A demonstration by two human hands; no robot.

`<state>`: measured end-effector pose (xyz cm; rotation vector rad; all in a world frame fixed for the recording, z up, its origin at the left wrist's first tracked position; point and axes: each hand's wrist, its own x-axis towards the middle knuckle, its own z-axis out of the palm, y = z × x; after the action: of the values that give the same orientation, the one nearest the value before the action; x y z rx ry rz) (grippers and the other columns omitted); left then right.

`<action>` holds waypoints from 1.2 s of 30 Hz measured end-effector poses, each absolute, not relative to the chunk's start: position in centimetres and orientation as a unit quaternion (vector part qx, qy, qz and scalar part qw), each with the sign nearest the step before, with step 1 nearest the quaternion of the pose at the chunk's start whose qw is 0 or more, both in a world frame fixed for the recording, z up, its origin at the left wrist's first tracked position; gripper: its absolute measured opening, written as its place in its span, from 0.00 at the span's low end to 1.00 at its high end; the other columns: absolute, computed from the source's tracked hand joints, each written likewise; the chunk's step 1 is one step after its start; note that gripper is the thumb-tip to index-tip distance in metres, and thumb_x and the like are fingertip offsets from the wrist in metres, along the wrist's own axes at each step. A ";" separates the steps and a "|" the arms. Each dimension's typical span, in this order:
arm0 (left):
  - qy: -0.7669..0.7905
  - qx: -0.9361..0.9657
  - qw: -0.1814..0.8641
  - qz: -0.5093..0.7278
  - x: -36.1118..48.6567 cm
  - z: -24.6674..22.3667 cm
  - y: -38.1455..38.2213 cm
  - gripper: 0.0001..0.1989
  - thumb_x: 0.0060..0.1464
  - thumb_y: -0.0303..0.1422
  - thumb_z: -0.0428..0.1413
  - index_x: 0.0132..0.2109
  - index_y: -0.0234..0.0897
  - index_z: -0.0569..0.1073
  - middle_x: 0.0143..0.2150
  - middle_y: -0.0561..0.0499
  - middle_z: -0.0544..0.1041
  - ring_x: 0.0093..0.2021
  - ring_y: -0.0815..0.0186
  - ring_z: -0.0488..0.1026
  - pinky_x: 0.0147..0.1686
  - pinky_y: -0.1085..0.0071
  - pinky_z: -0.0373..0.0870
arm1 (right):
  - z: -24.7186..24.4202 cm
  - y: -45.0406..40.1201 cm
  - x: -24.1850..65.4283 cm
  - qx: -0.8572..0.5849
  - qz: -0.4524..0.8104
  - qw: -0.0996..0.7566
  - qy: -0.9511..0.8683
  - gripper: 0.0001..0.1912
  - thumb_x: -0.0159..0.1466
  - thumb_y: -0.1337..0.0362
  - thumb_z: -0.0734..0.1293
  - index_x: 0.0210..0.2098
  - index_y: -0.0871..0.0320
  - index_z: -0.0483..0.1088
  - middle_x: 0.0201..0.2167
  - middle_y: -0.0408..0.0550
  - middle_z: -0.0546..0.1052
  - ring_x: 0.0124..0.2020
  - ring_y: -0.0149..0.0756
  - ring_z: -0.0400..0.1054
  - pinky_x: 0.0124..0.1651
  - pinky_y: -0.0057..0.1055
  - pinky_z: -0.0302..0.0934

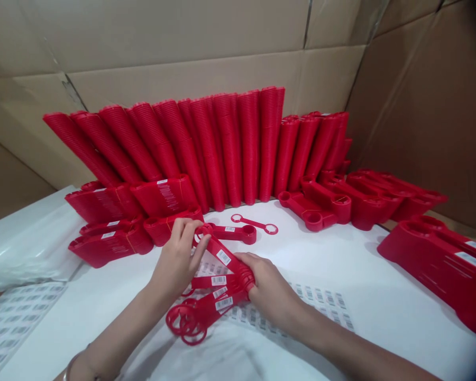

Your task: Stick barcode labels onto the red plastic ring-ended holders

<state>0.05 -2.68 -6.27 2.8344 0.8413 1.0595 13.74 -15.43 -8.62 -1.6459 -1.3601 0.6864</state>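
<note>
Brown cardboard walls [182, 34] back our white tabletop [325, 264], tall red plastic stacks [230, 153] standing far. Near centre, our right grip [272, 286] clasps fanned red ring-ended plastic strips [207, 311] by their right ends; our left grip [177, 254] pinches one's left end. White barcode labels [223, 304] mark them.

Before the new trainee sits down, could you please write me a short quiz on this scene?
1. Which hand grips the gathered ends of the fanned red pieces?
2. True or false: the tall red stacks stand farther back than the fanned pieces, in front of cardboard.
3. At the lower left lies: A, a pair of scissors; B, a sheet of labels; C, a wooden ruler.

Key: 1, the right hand; 2, true; 3, B.
</note>
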 end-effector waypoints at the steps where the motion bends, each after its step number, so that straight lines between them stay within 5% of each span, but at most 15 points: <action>1: 0.266 0.897 0.044 0.351 0.0 -6.1 -2.6 0.09 0.59 0.32 0.45 0.45 0.36 0.64 0.43 0.46 0.63 0.39 0.66 0.67 0.34 0.72 0.67 | -8.6 -15.4 13.8 -0.658 0.273 0.442 -0.545 0.25 0.49 0.79 0.56 0.42 0.55 0.69 0.37 0.46 0.72 0.36 0.34 0.65 0.37 0.28 0.60; 6: 0.252 0.870 0.148 0.398 -0.1 -5.5 -2.7 0.08 0.56 0.26 0.46 0.42 0.37 0.66 0.41 0.49 0.64 0.38 0.68 0.67 0.34 0.74 0.67 | -8.7 -15.0 14.5 -0.635 0.254 0.489 -0.542 0.31 0.47 0.81 0.55 0.47 0.55 0.67 0.41 0.46 0.72 0.40 0.34 0.65 0.43 0.29 0.60; 23: 0.248 0.839 0.262 0.406 -0.2 -5.2 -2.8 0.07 0.52 0.26 0.48 0.38 0.37 0.68 0.41 0.50 0.66 0.42 0.67 0.67 0.42 0.72 0.67 | -8.7 -14.3 16.0 -0.636 0.186 0.553 -0.505 0.31 0.48 0.81 0.54 0.49 0.56 0.65 0.45 0.45 0.72 0.46 0.35 0.65 0.50 0.31 0.59; 28: 0.287 0.769 0.381 0.425 0.3 -5.8 -2.8 0.10 0.50 0.33 0.54 0.41 0.39 0.64 0.41 0.52 0.64 0.38 0.69 0.69 0.37 0.72 0.69 | -8.5 -14.3 15.9 -0.617 0.175 0.561 -0.524 0.31 0.49 0.80 0.55 0.51 0.55 0.64 0.47 0.44 0.70 0.47 0.33 0.64 0.50 0.29 0.58; 33: 0.282 0.708 0.488 0.426 0.6 -5.8 -2.7 0.11 0.49 0.30 0.54 0.40 0.39 0.61 0.36 0.54 0.67 0.35 0.70 0.70 0.34 0.73 0.69 | -8.3 -14.5 15.7 -0.622 0.171 0.559 -0.521 0.31 0.49 0.81 0.55 0.50 0.54 0.65 0.46 0.43 0.71 0.45 0.32 0.65 0.50 0.28 0.58; 36: 0.247 0.744 0.462 0.414 0.4 -5.9 -2.9 0.11 0.48 0.25 0.51 0.41 0.38 0.63 0.45 0.49 0.66 0.41 0.68 0.70 0.40 0.71 0.69 | -8.4 -14.4 15.8 -0.624 0.179 0.564 -0.511 0.30 0.49 0.81 0.55 0.49 0.54 0.65 0.45 0.43 0.71 0.44 0.32 0.65 0.49 0.28 0.59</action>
<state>0.42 -2.90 -5.88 1.8297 0.6075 1.0187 15.82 -14.37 -8.39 -1.4674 -1.2037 0.4208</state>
